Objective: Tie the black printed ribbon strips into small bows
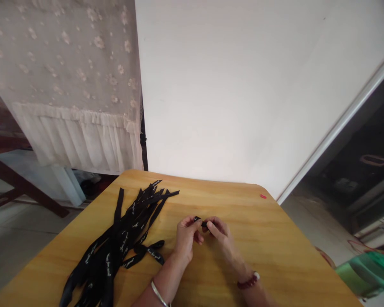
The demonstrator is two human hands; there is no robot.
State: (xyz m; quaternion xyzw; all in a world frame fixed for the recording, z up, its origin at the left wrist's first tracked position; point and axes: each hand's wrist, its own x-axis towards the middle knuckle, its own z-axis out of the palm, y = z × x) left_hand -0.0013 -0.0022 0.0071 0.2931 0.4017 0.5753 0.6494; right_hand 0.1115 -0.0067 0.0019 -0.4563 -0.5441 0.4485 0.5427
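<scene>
One small black ribbon is pinched by the fingertips of the left hand and right hand above the wooden table, near a ribbon pile, and could twist or slip if either grip slackens on its smooth-looking surface.

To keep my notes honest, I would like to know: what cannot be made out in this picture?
Head view: full shape of the held black ribbon, partly covered by the left hand and right hand.
Head view: lower ends of the ribbon pile, cut off by the bottom edge.
Head view: some white lettering, too small and blurred.
</scene>
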